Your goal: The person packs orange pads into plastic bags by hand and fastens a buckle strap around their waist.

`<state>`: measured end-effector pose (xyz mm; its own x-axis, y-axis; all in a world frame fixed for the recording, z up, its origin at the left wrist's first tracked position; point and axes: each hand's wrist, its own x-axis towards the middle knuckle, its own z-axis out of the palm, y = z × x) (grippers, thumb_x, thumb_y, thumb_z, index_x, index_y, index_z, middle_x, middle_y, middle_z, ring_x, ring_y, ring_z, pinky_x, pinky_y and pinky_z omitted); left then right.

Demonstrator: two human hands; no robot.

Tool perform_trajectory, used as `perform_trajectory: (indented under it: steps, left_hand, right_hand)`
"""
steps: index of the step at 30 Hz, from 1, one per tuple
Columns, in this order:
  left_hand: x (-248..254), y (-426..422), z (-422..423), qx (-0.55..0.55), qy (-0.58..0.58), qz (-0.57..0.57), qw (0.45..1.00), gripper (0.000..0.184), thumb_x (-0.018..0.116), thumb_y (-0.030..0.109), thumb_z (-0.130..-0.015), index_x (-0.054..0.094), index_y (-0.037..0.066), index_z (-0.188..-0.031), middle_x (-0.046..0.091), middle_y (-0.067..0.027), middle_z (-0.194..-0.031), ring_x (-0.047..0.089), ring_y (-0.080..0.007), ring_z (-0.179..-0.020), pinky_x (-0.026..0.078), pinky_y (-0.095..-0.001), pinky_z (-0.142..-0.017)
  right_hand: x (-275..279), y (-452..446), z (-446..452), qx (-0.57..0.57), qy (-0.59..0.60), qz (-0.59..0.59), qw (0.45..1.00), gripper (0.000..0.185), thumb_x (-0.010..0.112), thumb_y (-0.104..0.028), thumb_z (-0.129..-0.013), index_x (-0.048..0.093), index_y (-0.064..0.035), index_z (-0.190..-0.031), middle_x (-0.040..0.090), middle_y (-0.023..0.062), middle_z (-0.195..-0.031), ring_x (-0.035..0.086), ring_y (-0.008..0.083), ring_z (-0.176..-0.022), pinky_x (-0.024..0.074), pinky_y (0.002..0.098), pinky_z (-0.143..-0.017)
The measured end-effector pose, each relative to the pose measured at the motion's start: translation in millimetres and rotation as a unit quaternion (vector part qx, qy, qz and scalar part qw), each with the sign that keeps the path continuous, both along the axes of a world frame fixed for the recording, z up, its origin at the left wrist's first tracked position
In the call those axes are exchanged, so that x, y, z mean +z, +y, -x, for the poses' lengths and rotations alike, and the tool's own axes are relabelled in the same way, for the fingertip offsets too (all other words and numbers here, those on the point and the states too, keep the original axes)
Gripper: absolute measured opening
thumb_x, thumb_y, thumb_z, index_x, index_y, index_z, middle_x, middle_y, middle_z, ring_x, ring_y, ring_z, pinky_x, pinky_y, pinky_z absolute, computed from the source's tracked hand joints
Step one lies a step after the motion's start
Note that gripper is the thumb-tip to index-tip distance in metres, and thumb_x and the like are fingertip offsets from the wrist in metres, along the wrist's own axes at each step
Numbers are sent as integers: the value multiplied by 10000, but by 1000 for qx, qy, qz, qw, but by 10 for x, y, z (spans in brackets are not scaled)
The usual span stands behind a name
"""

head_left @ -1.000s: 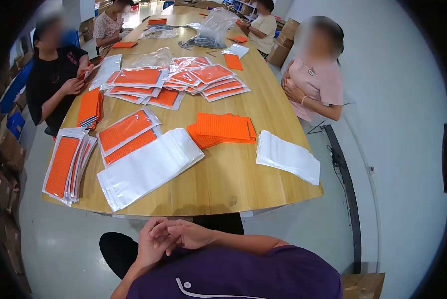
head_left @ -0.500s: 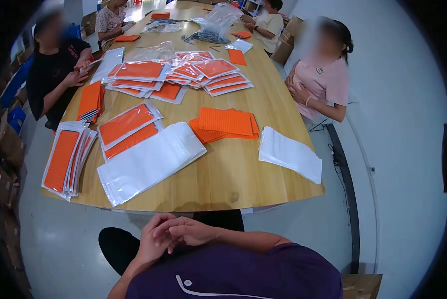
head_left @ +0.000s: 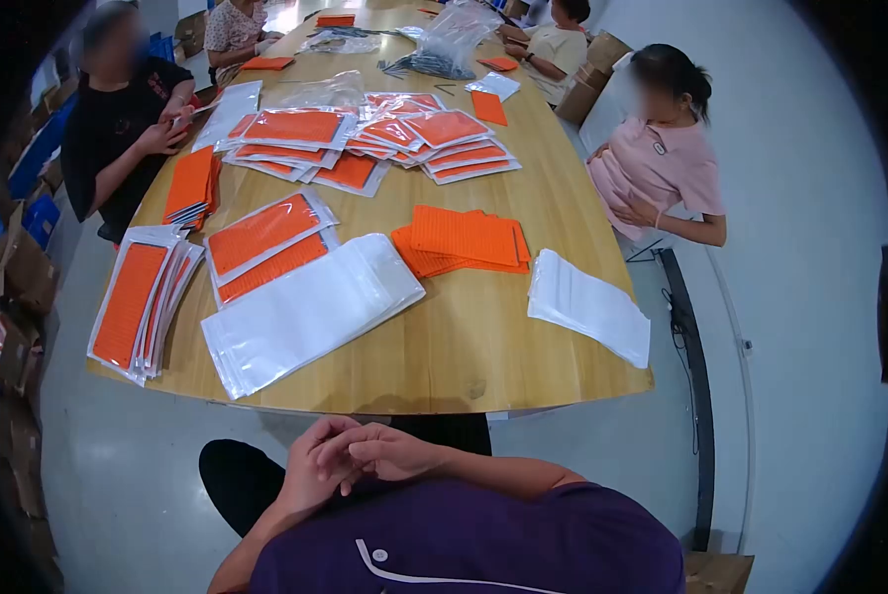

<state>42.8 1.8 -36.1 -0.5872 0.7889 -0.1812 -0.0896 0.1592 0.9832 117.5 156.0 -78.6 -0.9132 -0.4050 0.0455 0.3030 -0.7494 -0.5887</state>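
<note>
My left hand [head_left: 310,463] and my right hand [head_left: 396,453] rest together in front of my body, below the near table edge. Their curled fingers are loosely interlaced, with no object visible in them. Nearest on the wooden table [head_left: 454,356] lies a stack of white plastic bags [head_left: 310,315]. Behind it are orange sheets in clear bags [head_left: 265,236], and loose orange sheets [head_left: 469,238] lie to the right. Another white bag stack [head_left: 590,307] is near the right edge. Packed orange sheets [head_left: 127,307] form a pile at the left corner.
A large heap of bagged orange sheets [head_left: 295,127] spans the table's middle. Farther back are a clear bag with grey strips [head_left: 444,54] and orange stacks. Several people sit along both sides. Cartons [head_left: 18,257] line the left; a dark floor strip [head_left: 696,416] runs at right.
The view has shifted slightly, moving the table items right and a little upward in the picture. The person in pink has turned the head and leaned. My hands stay clasped.
</note>
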Motion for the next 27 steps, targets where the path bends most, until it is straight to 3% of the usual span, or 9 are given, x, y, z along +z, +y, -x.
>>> perform_trajectory:
  steps: [2,6,11,16,21,27]
  left_hand:
    - [-16,-15,1,-4,-11,6,1000,337,632,-53,-753,579,-14,-1084,621,-92,-972,585,-164,-772,492,-244,-658]
    - [-284,-21,-1,26,84,-20,996,328,626,-60,-759,580,-12,-1080,622,-87,-951,575,-150,-712,484,-229,-607]
    - [-106,7,-7,4,-6,3,1000,325,630,-53,-761,581,-15,-1080,622,-88,-955,570,-149,-686,477,-225,-563]
    - [-371,-5,-41,31,77,-35,996,330,631,-54,-762,584,-17,-1086,624,-90,-970,565,-145,-660,475,-220,-544]
    - [-124,34,-39,1,11,-19,1000,349,629,-65,-749,587,-18,-1092,624,-91,-972,567,-149,-662,476,-224,-555]
    - [-303,4,-62,19,60,-35,997,367,618,-84,-742,585,-18,-1101,624,-87,-967,561,-142,-632,467,-220,-539]
  right_hand:
    - [-10,0,6,3,1,8,1000,313,464,-182,-1009,570,6,-1237,614,138,-1155,589,177,-1001,545,328,-799]
    - [-16,20,24,1,12,-4,1000,310,464,-179,-1009,572,5,-1234,614,137,-1151,587,175,-999,545,319,-793]
    - [-53,2,11,-5,17,-3,1000,311,469,-187,-1008,574,5,-1229,621,134,-1135,587,170,-996,543,311,-786]
    - [-91,18,0,-2,-3,-14,1000,307,477,-195,-1005,585,5,-1211,632,131,-1109,592,170,-980,541,301,-773]
    - [-86,32,-26,1,-6,-30,1000,306,486,-203,-1001,596,4,-1197,641,129,-1090,597,167,-954,538,295,-760]
    - [-79,30,-25,18,-20,-3,1000,308,492,-205,-997,602,3,-1196,646,130,-1078,602,167,-935,537,291,-753]
